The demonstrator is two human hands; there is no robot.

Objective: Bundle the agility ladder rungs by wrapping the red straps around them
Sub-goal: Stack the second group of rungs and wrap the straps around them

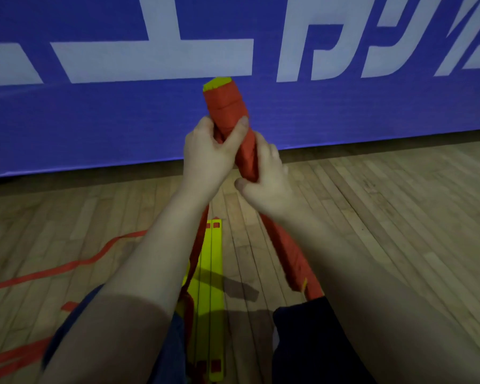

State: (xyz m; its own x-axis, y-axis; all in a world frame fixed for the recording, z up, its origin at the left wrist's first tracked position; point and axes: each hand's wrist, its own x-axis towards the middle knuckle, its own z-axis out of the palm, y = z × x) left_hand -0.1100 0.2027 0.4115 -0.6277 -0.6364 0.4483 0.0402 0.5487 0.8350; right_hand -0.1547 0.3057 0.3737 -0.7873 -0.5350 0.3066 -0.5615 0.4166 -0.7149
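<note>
Red webbing covers nearly the whole bundle (227, 106) of rungs, with only a yellow tip (216, 84) showing at its far end. The bundle is held up off the wooden floor (372, 217). Its long axis runs from above and beyond both hands down and back toward the person's right thigh.

The left hand (208, 153) grips the upper part, fingers curled behind and thumb laid across the front of the wraps. The right hand (266, 178) is closed round the bundle just below it and nearer the body. Its fingertips are on the hidden side, so whether they also pinch a strap end cannot be told.

Below the left hand a red strap (197, 245) drops toward the unwrapped yellow rungs (211, 273), which lie flat on the floor between the legs with their length pointing away from the body. More loose strap (67, 267) trails out on the floor to the left of the left forearm.

By the look of it the wrapping is partly done. The next turn hinges on the free strap coming off on the left hand's side: that hand is nearer to feed it round, while the right hand steadies and turns the bundle
</note>
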